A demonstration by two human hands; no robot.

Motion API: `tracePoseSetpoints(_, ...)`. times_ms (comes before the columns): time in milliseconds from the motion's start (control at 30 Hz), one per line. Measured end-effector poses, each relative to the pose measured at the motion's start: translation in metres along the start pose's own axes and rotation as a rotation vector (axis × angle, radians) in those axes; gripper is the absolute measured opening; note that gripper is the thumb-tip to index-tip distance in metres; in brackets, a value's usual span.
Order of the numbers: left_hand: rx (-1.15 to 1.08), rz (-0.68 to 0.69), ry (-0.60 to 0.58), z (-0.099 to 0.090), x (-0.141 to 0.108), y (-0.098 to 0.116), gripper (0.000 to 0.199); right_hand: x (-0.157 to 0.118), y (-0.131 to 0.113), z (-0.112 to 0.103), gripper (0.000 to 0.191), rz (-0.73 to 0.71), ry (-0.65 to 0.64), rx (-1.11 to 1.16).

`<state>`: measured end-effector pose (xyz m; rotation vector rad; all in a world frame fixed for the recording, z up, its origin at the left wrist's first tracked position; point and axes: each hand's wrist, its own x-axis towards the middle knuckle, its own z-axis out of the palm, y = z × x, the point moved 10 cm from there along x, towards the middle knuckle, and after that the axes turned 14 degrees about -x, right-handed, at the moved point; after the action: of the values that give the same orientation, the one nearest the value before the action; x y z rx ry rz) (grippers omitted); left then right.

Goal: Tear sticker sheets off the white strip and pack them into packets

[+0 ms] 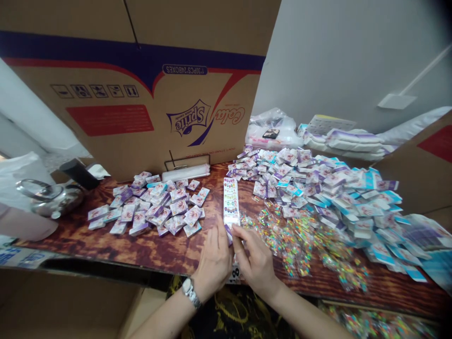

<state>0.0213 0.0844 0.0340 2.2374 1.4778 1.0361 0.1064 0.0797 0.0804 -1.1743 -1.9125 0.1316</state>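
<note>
Near the table's front edge, my left hand (216, 256) and my right hand (257, 259) meet around a small purple and white box (229, 234). The fingers of both hands are closed on it, and most of it is hidden by them. A white sticker strip (231, 200) with rows of coloured pictures lies just beyond my fingertips. To the left is a pile of small boxes (158, 207). Small clear packets of coloured candy (298, 240) are spread to the right of my right hand, with a large heap of flat cartons (342, 188) behind them.
A large cardboard box (123, 117) stands behind the table (106, 249). At the left are a metal kettle (58, 197) and a pink container (24, 223). Plastic bags (271, 125) lie at the back; more candy packets (381, 325) are below the right edge.
</note>
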Motion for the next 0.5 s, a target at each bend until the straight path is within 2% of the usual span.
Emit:
tracePoseSetpoints(133, -0.056, 0.034, -0.034, 0.003, 0.000, 0.000, 0.078, -0.003, -0.011, 0.001, 0.040, -0.136, 0.004, -0.021)
tracePoseSetpoints(300, -0.178, -0.014, -0.050, 0.003, 0.000, -0.006, 0.074, -0.009, -0.014, 0.006, 0.040, -0.103, -0.060, -0.008)
tracePoseSetpoints(400, -0.222, -0.044, -0.039, -0.001, -0.001, -0.015, 0.071, -0.007, -0.001, 0.018, 0.033, 0.011, -0.175, 0.077)
tracePoseSetpoints(500, -0.154, -0.009, -0.006, -0.019, 0.007, -0.036, 0.067, 0.004, 0.025, 0.034, 0.031, 0.073, -0.328, 0.146)
